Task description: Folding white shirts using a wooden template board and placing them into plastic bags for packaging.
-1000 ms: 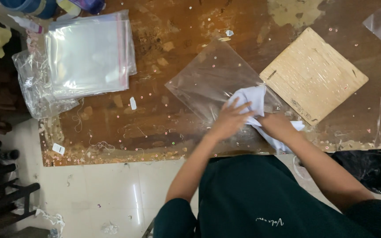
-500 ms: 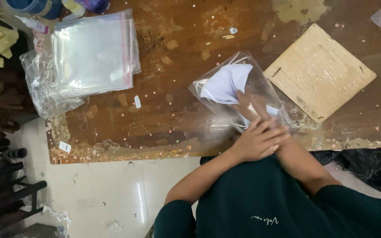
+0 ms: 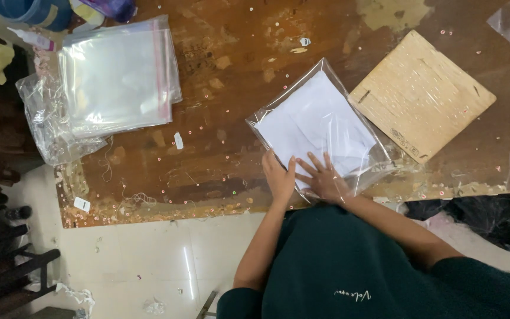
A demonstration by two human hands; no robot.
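Left hand (image 3: 280,177) and right hand (image 3: 324,177), fingers spread, press flat a clear bag (image 3: 320,127) holding white cloth (image 3: 311,121)

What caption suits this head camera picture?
Both hands, left hand and right hand, press a clear bag holding white cloth on a brown table.

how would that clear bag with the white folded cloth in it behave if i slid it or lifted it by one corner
The clear plastic bag would probably sag if lifted by a corner: its film looks thin and crinkled, and the white folded cloth inside looks soft. It likely slides easily, since the glossy film lies flat on the wooden table. Both the left hand and right hand press it flat, suggesting it springs up.
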